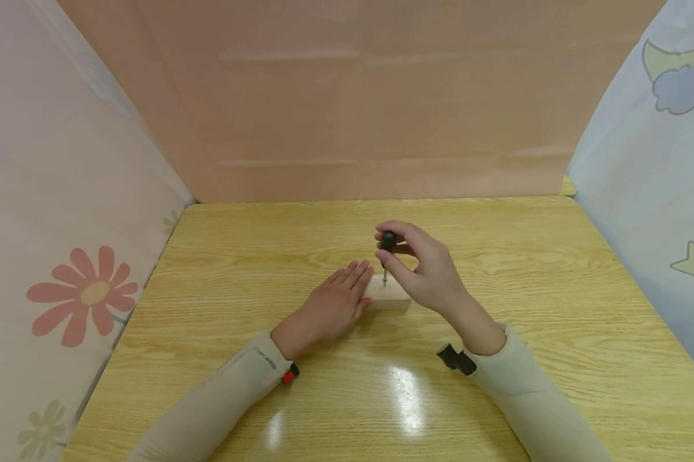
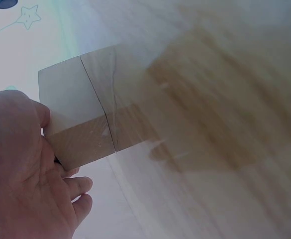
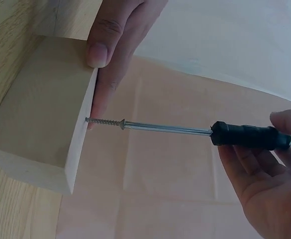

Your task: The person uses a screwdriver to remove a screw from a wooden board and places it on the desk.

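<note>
A pale wooden block (image 1: 388,298) sits on the table. My left hand (image 1: 333,304) rests across its left part, fingers stretched straight over the top and thumb against the near side. Rising from the block's top is a threaded screw (image 3: 105,121), its tip at the wood and most of its thread exposed. A screwdriver (image 3: 167,128) with a black handle and steel shaft meets the screw's head. My right hand (image 1: 424,266) holds the handle between thumb and fingertips. In the left wrist view, the block (image 2: 70,99) shows with a mirrored image beside it.
The wood-grain table (image 1: 219,269) is shiny near the front. An orange-brown sheet (image 1: 352,102) stands along its back edge. Patterned white curtains (image 1: 92,192) hang at both sides. A black wrist device (image 1: 456,359) is on the right sleeve.
</note>
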{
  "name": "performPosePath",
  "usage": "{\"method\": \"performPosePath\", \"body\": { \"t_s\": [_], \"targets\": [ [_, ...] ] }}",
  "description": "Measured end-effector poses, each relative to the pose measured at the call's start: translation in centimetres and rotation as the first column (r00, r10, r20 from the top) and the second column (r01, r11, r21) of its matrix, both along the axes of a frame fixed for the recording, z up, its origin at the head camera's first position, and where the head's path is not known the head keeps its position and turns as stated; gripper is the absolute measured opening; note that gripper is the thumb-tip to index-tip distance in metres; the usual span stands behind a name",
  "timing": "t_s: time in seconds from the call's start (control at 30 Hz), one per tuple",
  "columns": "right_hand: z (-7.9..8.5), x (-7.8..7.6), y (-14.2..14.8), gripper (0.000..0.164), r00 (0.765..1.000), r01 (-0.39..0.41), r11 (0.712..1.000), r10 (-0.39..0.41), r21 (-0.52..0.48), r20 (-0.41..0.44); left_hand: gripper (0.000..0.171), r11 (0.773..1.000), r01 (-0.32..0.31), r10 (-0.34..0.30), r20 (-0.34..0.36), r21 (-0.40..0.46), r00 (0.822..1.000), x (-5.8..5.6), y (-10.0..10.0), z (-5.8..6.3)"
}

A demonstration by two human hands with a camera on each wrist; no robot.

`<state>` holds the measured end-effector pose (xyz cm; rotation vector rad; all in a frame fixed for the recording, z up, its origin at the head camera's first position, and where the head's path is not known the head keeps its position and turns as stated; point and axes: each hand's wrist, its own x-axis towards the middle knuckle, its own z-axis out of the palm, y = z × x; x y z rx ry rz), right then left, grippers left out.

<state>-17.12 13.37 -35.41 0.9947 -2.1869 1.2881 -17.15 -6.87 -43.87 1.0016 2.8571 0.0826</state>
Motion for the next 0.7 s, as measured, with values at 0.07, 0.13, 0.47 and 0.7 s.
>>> {"method": "performPosePath", "body": {
  "t_s": [0.07, 0.13, 0.47, 0.7],
  "targets": [
    [-0.09, -0.02, 0.00, 0.043, 1.000, 0.019, 1.000, -0.019, -0.001, -0.011, 0.066, 1.000, 0.000, 0.000, 0.006, -0.001, 1.000, 0.00, 0.00, -0.03],
    [-0.05, -0.01, -0.01, 0.043, 0.999, 0.036, 0.999, -0.036, -0.010, -0.013, 0.066, 1.000, 0.000, 0.000, 0.005, 0.001, 1.000, 0.01, -0.01, -0.07],
    [0.37, 0.28, 0.01, 0.039, 0.999, -0.018, 1.000, 0.018, -0.018, 0.028, 0.066, 1.000, -0.003, 0.003, -0.008, 0.004, 1.000, 0.04, -0.04, -0.16],
    [0.16, 0.32, -0.19, 0.034, 1.000, -0.003, 1.000, 0.004, -0.018, 0.031, 0.065, 1.000, -0.001, 0.001, 0.002, 0.001, 1.000, 0.12, -0.04, -0.06]
  ]
}}
